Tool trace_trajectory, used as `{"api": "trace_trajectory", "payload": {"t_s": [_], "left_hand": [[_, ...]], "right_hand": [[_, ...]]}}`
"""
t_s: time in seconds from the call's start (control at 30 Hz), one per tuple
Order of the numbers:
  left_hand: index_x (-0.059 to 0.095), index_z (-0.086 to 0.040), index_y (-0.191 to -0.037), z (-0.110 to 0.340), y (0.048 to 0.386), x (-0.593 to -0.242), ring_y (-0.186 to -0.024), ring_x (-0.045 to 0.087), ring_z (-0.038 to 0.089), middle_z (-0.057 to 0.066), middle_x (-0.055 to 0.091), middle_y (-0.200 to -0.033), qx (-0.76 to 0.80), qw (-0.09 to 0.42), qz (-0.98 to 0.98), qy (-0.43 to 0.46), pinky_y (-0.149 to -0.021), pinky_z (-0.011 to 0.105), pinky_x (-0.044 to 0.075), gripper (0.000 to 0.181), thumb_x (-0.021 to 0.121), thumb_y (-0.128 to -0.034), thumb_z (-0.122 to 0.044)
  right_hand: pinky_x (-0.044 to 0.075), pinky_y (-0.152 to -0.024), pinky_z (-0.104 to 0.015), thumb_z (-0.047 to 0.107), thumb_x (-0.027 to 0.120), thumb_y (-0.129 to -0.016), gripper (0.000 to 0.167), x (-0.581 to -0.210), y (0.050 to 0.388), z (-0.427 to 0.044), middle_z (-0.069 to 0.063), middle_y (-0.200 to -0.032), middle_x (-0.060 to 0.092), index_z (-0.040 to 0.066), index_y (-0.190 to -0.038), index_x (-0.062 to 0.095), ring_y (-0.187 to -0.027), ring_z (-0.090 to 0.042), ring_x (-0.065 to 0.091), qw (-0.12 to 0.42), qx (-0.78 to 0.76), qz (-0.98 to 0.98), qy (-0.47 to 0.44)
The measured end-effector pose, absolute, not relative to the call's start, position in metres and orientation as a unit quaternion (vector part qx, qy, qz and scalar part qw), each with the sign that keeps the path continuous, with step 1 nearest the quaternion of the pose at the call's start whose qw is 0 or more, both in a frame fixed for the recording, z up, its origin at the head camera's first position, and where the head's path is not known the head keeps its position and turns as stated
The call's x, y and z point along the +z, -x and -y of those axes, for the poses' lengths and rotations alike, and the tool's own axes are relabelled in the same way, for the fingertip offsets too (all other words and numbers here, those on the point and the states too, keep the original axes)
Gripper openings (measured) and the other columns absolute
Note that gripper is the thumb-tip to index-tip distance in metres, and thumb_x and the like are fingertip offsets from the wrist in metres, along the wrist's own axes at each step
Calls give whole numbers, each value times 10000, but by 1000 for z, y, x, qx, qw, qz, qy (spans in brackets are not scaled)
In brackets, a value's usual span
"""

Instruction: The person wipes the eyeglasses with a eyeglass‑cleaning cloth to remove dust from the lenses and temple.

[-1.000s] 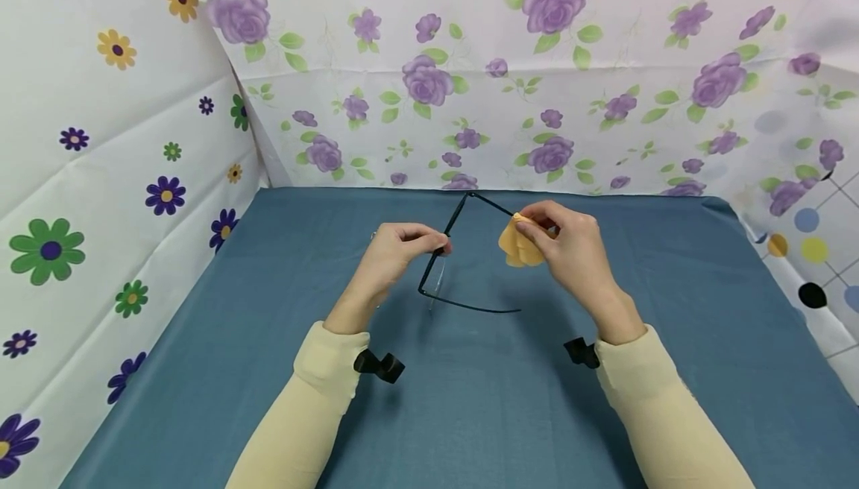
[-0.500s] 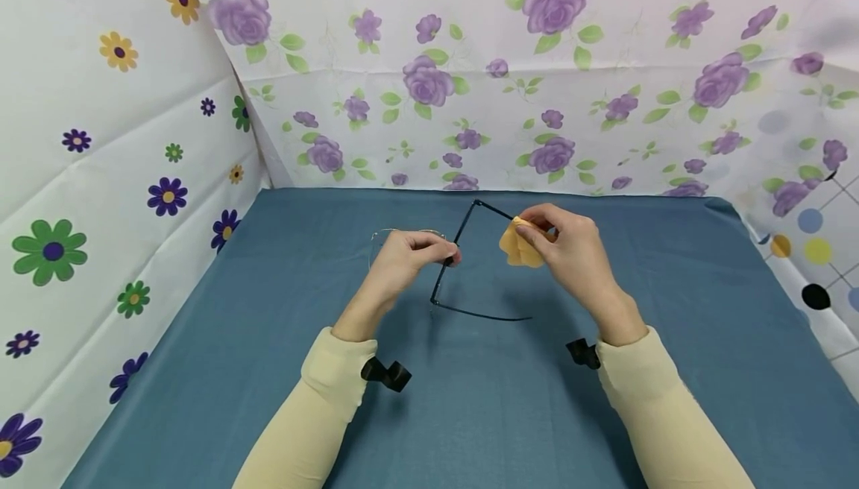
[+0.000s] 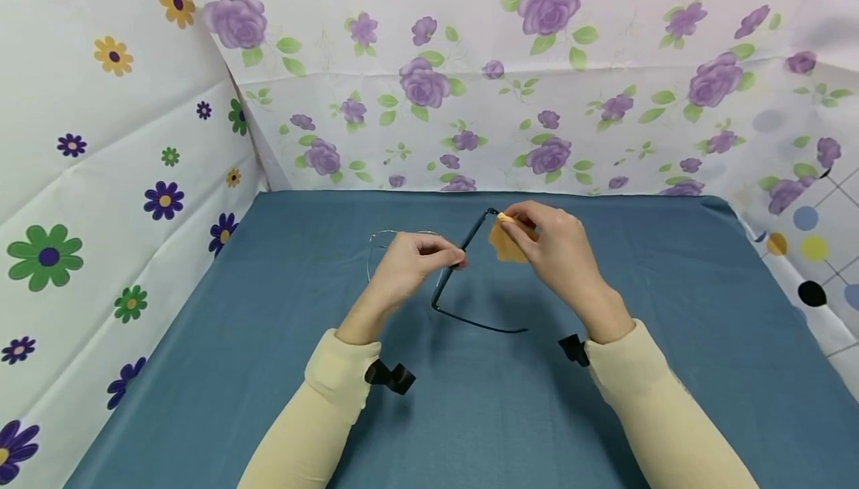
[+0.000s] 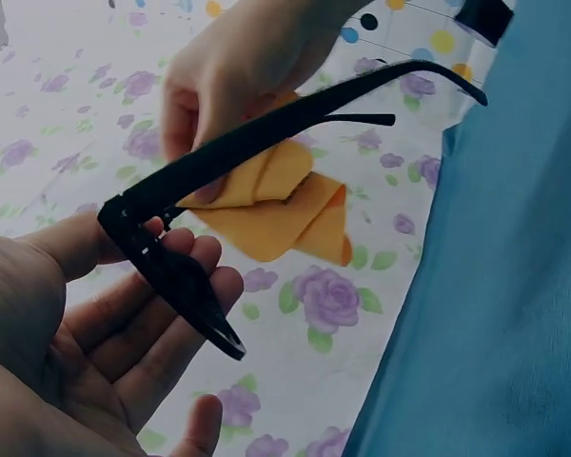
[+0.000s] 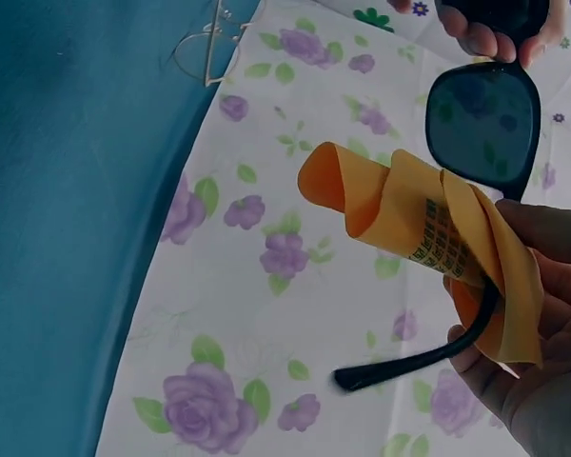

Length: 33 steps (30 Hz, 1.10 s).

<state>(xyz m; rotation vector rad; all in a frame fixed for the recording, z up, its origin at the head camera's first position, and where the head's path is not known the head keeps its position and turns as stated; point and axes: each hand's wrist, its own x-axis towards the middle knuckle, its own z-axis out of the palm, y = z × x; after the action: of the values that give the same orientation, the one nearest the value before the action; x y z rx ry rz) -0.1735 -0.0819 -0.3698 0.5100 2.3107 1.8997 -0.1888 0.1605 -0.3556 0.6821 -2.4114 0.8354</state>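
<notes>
Black-framed sunglasses [image 3: 479, 323] with dark lenses [image 5: 481, 124] are held above the table, both temple arms unfolded. My left hand [image 3: 416, 264] pinches the frame near its middle between thumb and fingers. In my right hand [image 3: 562, 250] is a yellow-orange cloth [image 3: 506, 243], folded around the far temple arm close to its hinge. Dark print shows on the cloth [image 5: 400, 205] in the right wrist view, where the curved arm tip [image 5: 381, 371] sticks out below it. From the left wrist, the near temple arm [image 4: 257, 133] is bare.
A thin metal-rimmed pair of eyeglasses [image 3: 368, 258] lies on the blue-covered table [image 3: 470, 414] behind my left hand, which partly hides it. Flower-patterned sheets [image 3: 416, 131] stand behind the table and at its left side. Each sleeve cuff carries a small black camera mount [image 3: 391, 377].
My left hand and the sunglasses have shifted right and slightly nearer, uncovering more of the metal-rimmed eyeglasses. My right hand has moved a little left, bringing the cloth nearer the hinge.
</notes>
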Motion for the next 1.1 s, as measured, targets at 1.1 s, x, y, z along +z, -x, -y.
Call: {"api": "trace_trajectory", "payload": {"t_s": [1.1], "left_hand": [[788, 42, -1033, 91, 175, -375, -1027, 690, 279, 49, 773, -973, 684, 56, -713, -141, -1068, 440, 486, 198, 695, -1014, -131]], "right_hand": [[541, -673, -404, 159, 729, -991, 130, -353, 192, -180, -78, -945, 747, 65, -1075, 759, -798, -217, 679, 225, 320, 889, -238]]}}
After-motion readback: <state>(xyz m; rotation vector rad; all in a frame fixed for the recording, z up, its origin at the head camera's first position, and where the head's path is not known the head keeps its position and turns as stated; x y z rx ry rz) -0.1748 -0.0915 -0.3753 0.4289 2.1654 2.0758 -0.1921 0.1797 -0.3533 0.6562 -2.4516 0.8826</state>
